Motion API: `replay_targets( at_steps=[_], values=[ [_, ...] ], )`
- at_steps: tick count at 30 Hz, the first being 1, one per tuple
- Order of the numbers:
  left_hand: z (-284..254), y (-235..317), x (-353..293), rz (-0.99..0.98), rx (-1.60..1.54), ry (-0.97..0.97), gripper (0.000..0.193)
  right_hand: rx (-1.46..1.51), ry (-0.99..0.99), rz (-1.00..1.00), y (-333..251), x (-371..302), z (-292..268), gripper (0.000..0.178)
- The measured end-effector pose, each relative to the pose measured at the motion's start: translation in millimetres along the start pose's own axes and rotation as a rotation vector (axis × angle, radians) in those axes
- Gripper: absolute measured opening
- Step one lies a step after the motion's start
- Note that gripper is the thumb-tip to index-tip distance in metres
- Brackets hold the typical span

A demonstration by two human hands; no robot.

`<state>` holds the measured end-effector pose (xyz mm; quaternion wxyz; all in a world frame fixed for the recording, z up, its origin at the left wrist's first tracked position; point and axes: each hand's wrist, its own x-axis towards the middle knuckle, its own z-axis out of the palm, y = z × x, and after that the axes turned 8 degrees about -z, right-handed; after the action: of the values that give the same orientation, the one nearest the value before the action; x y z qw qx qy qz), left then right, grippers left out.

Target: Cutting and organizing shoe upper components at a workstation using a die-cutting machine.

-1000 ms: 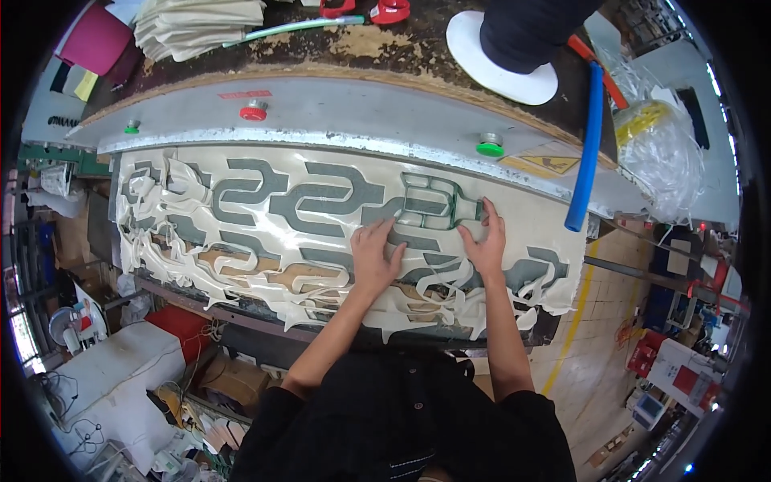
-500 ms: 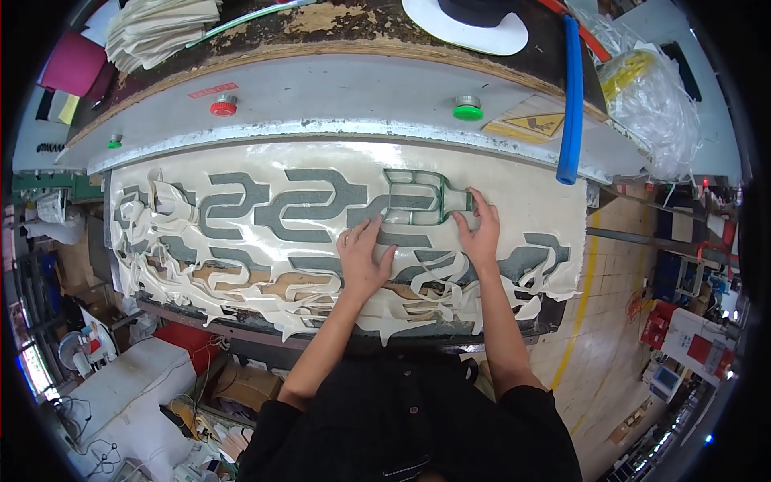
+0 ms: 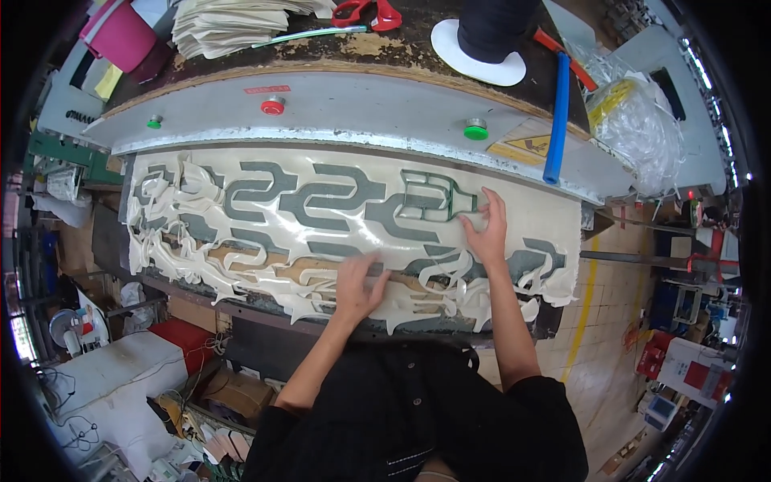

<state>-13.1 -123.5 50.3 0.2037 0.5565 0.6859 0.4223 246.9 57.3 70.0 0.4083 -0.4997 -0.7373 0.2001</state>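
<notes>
A green metal cutting die (image 3: 426,212), a forked outline with crossbars, rests on the cream sheet (image 3: 534,201) laid over the work table. My right hand (image 3: 488,231) is at the die's narrow right end, with thumb and index finger placed around it. My left hand (image 3: 359,287) is off the die, over the sheet's near part, its fingers blurred but stretched and the thumb apart; nothing shows in it. Forked cutouts (image 3: 341,191) reveal a grey-green surface left of the die. Loose cream offcut strips (image 3: 189,269) curl along the near edge.
Beyond the sheet runs a grey machine beam (image 3: 361,108) with a red button (image 3: 272,106) and green buttons (image 3: 475,129). A blue tube (image 3: 557,120) hangs down at its right. On top are red scissors (image 3: 368,13), stacked cream pieces (image 3: 229,28) and a black spool (image 3: 488,36).
My left hand has come away from the die and moved nearer to me. The right hand stays at the die's end. The whole view has shifted, showing more of the shelf.
</notes>
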Motion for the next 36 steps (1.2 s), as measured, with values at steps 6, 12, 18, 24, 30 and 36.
replay_targets(
  at_steps=[6,12,18,24,30,36],
  values=[
    [-68.0,26.2,-57.3,-0.042,0.053,-0.613,0.036,0.229,-0.114,-0.145,-66.4,22.7,-6.7,0.021],
    [-60.4,28.4,-65.6,0.097,0.259,-0.476,0.044,0.054,-0.208,-0.026,-151.2,115.8,-27.0,0.028],
    [-73.2,61.3,-79.9,0.063,0.253,-0.367,0.04,0.085,-0.293,0.062,-153.3,-13.8,-57.1,0.033],
    [-80.6,66.2,-76.8,0.05,0.269,-0.391,0.041,0.085,-0.244,0.178,-126.1,-191.5,-70.0,0.023],
    [-75.5,81.5,-93.8,0.077,0.273,-0.305,0.042,-0.2,-0.176,-0.142,-141.1,-214.1,-89.9,0.031],
    [-67.1,88.0,-93.9,0.134,0.309,-0.315,0.04,-0.16,-0.339,-0.054,-130.2,-209.7,-105.9,0.036]
  ],
)
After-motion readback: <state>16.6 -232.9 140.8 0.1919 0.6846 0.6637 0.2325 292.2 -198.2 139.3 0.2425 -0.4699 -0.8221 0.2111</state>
